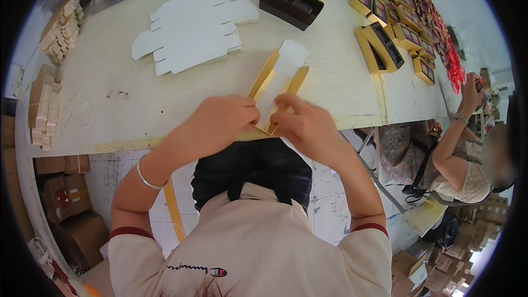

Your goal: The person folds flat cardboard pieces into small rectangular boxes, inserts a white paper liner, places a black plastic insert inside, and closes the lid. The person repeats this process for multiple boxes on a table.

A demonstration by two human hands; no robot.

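Between my hands, at the table's front edge, is a partly folded carton (286, 61), white inside with gold outer walls standing up on both sides. My left hand (226, 121) closes on its left side near the front corner. On the right side, my right hand (306, 126) pinches the gold wall, its fingers slightly blurred. The carton's far flap lies open and flat. Beyond it, to the left, rests a stack of flat white carton blanks (192, 30). A dark brown plastic tray (290, 4) stands past the carton.
Gold boxes (407, 38) cluster at the far right beside a heap of red and purple packets (440, 33). Bundled folded cartons (47, 110) line the left edge. Another person (456, 154) sits at the right. Brown cardboard boxes (71, 198) are under the table.
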